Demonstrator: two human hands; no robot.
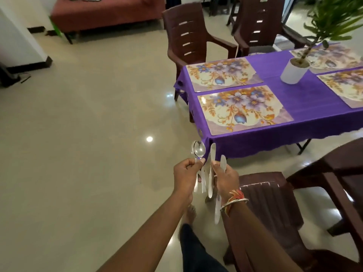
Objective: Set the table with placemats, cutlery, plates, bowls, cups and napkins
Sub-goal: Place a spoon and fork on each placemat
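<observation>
Two spoons point(198, 149): bowls up, stems pinched in the left hand point(185, 174), lower centre of the frame, over the floor just short of the table's near corner.
Knives point(213, 154): two, upright, gripped in the right hand point(225, 178) just right of the spoons; their lower ends hang below the fist.
Hands: side by side, close but apart, each curled round its own cutlery.
Further metal: more shafts hang under the left hand; their kind I cannot tell.
Placemats: four floral ones lie flat on the tablecloth. The nearest point(244, 109) and a second point(222, 74) are at centre right; two more point(345, 89) point(334, 55) are cut by the right edge.
Tablecloth point(306, 99): purple, draped over the table edge.
White pot point(293, 72): stands on the cloth between the pairs of mats and holds a green plant.
Chairs: brown plastic; one at top centre point(186, 36), one at lower right point(271, 203) beside the right forearm.
Bangle point(234, 203): on the right wrist.
Sofa point(106, 14): red, upper left.
Floor point(98, 124): pale glossy tiles.
</observation>
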